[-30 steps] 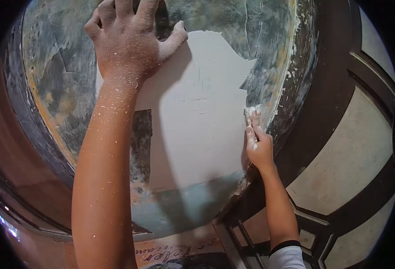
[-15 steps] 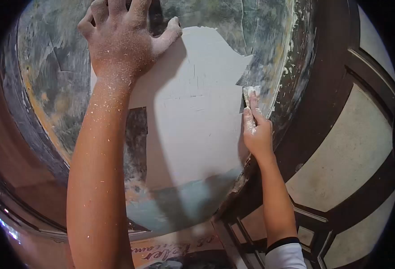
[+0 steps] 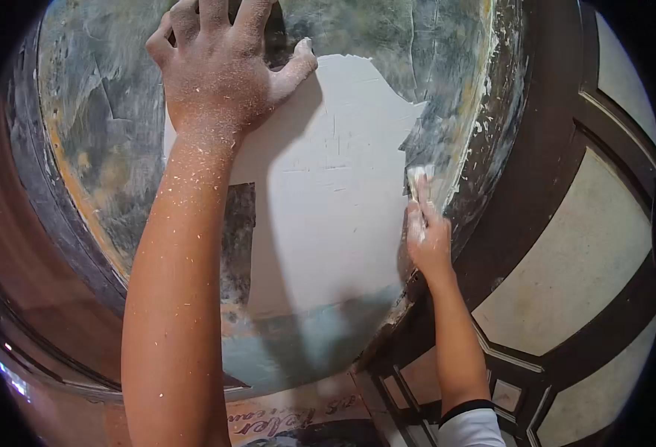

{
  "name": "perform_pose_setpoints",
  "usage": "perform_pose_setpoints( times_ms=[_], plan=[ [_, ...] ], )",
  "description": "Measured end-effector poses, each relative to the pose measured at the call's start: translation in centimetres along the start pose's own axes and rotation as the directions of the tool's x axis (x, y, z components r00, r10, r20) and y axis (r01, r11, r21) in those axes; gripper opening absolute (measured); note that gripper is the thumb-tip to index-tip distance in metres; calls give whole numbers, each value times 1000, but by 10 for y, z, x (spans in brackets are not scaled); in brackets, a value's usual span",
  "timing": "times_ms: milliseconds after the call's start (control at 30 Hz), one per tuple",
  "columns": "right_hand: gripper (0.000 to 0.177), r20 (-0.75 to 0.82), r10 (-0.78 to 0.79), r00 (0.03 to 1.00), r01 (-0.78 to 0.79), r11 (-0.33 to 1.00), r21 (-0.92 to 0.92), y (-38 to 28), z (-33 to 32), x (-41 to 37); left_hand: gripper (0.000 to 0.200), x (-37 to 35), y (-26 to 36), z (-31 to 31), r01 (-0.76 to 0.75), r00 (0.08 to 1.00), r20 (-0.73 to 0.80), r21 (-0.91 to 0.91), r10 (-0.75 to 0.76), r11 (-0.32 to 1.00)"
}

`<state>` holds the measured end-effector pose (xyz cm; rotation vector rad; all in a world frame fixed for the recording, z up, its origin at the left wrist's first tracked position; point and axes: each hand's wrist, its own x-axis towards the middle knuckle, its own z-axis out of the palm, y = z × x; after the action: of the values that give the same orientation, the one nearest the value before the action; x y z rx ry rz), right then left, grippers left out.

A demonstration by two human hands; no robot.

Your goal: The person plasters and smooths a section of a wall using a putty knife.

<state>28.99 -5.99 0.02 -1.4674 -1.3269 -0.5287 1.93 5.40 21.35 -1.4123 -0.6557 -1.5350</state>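
Observation:
My left hand (image 3: pixel 220 78), dusted with pale flakes, is spread against the mottled grey-green painted surface (image 3: pixel 365 33), its fingertips cut off by the top of the view. Below and right of it lies a smooth white patch (image 3: pixel 328 231) with a jagged edge and fine cracks. At that patch's right edge, my right hand (image 3: pixel 432 238) is closed around a small scraper (image 3: pixel 420 174) caked in white. Its fingers point up along the tool, and most of the handle is hidden in the grip.
Dark brown framing (image 3: pixel 544 156) with pale panels (image 3: pixel 566 253) runs down the right side. A yellowish painted band (image 3: pixel 82 201) curves along the left. Bluish paint (image 3: pixel 298 354) covers the lower part, above a strip with cursive lettering (image 3: pixel 268 425).
The view has shifted slightly, so the left hand and patch appear further right and lower. My right hand and the scraper have moved a little down the patch's right edge, whose outline looks different.

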Motion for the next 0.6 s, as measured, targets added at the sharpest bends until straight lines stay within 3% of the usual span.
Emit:
perform_pose_setpoints(
  times_ms=[67,133,233,267,367,433,500,600],
  plan=[
    [49,-40,-62,997,63,998,13,9,7,-31,53,0,-1,1,-6,1000,-3,-3,6,1000],
    [49,75,165,983,-169,984,49,16,10,-59,53,-1,0,1,-6,1000,-5,-16,6,1000],
    [49,98,147,984,-150,988,29,13,9,-62,51,0,4,-1,10,1000,4,29,-10,1000],
    [50,181,275,944,-274,961,-32,11,6,-60,51,1,5,-5,31,998,51,-6,-31,999],
    [50,186,282,941,-270,959,-87,0,0,-55,51,-4,-5,5,-23,1000,21,0,23,1000],
    [48,97,209,973,-210,978,4,4,9,-60,53,-6,-6,8,-41,999,32,-18,42,999],
    [28,31,307,951,-308,948,81,-1,17,-61,54,-6,-8,7,-43,997,73,28,40,999],
    [26,38,357,933,-359,931,66,-2,21,-61,56,-5,-7,7,-56,995,80,49,52,997]
  ],
)
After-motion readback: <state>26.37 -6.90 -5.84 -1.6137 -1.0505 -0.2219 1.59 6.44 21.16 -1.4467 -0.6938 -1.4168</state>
